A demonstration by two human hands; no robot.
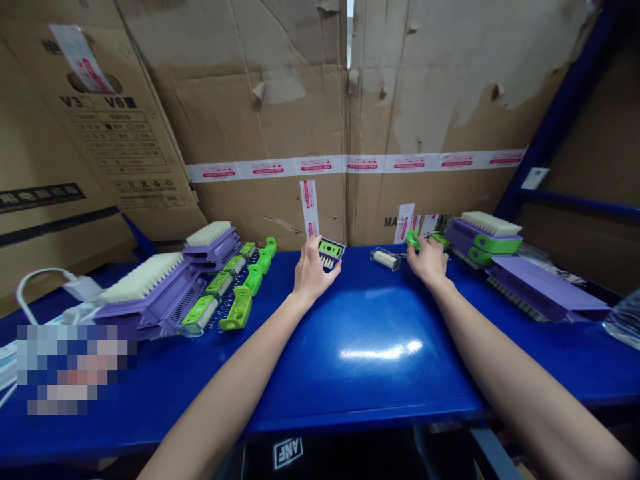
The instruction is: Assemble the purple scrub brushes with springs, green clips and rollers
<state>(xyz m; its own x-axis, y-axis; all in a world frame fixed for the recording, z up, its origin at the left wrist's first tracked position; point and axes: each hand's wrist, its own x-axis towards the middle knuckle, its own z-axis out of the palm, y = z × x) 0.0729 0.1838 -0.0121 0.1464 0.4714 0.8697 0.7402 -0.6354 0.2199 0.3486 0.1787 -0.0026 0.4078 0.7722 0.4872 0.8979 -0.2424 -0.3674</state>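
My left hand (313,270) grips a small purple brush part (331,249) with a bright green insert and white bristles, held just above the blue table's back edge. My right hand (429,259) is closed on a bright green plastic bracket (413,240) near the back; its fingertips are partly hidden. Between the hands lies a clear plastic case with a cream roller-like piece (386,259). Beyond my right hand, another green part (440,240) partly shows beside a purple brush with green end pieces (483,240).
On the left stand purple brushes with cream bristles (145,277), a row of green-topped clear pieces (220,285) and green brackets (239,308). A purple brush (545,288) lies at right. Cardboard (280,120) walls the back. A white cable plug (83,287) sits far left.
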